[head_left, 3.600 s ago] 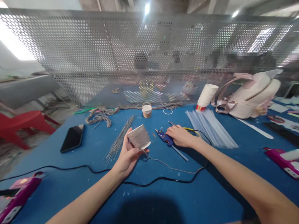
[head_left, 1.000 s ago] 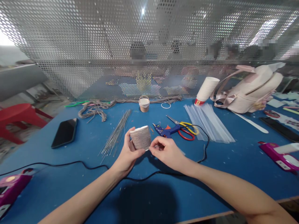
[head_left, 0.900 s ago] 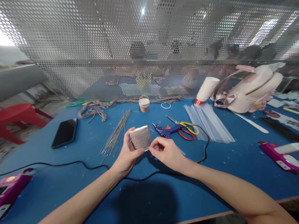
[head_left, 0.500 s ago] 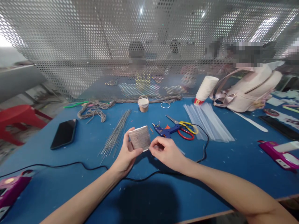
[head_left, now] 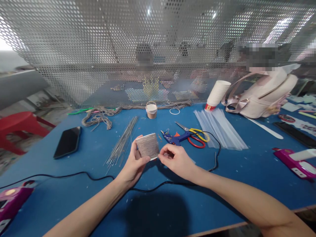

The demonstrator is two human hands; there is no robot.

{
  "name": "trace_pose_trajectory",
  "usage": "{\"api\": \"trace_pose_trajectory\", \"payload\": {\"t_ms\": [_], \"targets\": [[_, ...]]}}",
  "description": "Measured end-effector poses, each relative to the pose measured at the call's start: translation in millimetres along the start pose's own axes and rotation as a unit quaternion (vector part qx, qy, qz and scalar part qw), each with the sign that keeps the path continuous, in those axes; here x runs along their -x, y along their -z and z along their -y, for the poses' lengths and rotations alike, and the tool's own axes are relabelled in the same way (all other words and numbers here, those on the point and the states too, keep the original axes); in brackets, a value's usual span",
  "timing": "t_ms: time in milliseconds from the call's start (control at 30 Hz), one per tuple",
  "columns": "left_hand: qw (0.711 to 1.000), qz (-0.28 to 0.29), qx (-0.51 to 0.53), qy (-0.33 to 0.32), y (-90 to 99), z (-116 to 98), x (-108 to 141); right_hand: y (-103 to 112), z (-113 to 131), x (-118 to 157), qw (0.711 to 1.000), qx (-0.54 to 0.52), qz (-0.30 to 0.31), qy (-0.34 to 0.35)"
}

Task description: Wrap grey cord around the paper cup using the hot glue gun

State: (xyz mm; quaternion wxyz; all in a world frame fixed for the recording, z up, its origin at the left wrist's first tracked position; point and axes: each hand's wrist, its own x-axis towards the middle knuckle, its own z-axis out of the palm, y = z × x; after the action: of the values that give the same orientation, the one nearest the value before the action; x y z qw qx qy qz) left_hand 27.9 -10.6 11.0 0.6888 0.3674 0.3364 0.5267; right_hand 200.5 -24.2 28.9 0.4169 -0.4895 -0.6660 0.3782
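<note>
Saw, far to the left of the fingers [head_left: 134, 148] of the left hand [head_left: 138, 161], a red stool [head_left: 22, 126], and, nearer the body, a purple power strip [head_left: 14, 200]. Noted a dark phone [head_left: 67, 141] well left of those fingers, a tangle of grey cord [head_left: 97, 118] beyond them and a bundle of thin rods [head_left: 123, 140] just beside them. Found the left hand curled partly open round the cord-wound piece [head_left: 148, 146], fingers behind, thumb at the lower front, holding it tilted above the table. Judged the winding far along: visible side covered in close rows, with only pale edges bare at top and bottom. Could not see the far side, nor tell for sure about any winding left there. Spotted a small bucket [head_left: 151, 113] straight beyond the piece. Found the right hand [head_left: 177, 161] with thumb and forefinger closed in a pinch at the piece's lower right edge, on rim or cord end, too small to tell which; judged only the finishing of that edge left. Saw a blue glue gun [head_left: 171, 138] just beyond the right fingers, scissors [head_left: 192, 131] right of it, then clear strips [head_left: 221, 131] and a pale backpack [head_left: 266, 97] farther right
</note>
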Motion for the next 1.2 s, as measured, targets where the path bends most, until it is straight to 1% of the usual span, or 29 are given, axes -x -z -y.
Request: {"api": "trace_pose_trajectory", "payload": {"t_ms": [267,467,700,933,1033,1200], "targets": [[1.0,0.012,0.001,0.008,0.6,-1.6,0.1,1.0,0.7,-1.5,1.0,-0.016,-0.001,-0.008],[1.0,0.018,0.0,0.01,1.4,-3.5,1.1,2.7,3.9,-3.2,0.998,-0.055,0.023,-0.034],[0.999,0.026,0.013,0.016,-1.4,-5.7,0.1,3.9,3.8,-4.4,0.995,-0.076,0.038,-0.046],[0.999,0.036,0.03,0.016,0.7,-5.9,-1.8,2.7,0.6,-4.7,0.997,-0.067,0.013,-0.045],[0.998,0.043,0.032,0.019,2.4,-5.9,-2.4,2.7,-0.7,-4.6,0.997,-0.066,0.011,-0.042],[0.999,0.033,0.026,0.022,2.5,-5.2,-3.8,5.1,-0.6,-4.3,1.0,-0.001,0.005,-0.014]]}}
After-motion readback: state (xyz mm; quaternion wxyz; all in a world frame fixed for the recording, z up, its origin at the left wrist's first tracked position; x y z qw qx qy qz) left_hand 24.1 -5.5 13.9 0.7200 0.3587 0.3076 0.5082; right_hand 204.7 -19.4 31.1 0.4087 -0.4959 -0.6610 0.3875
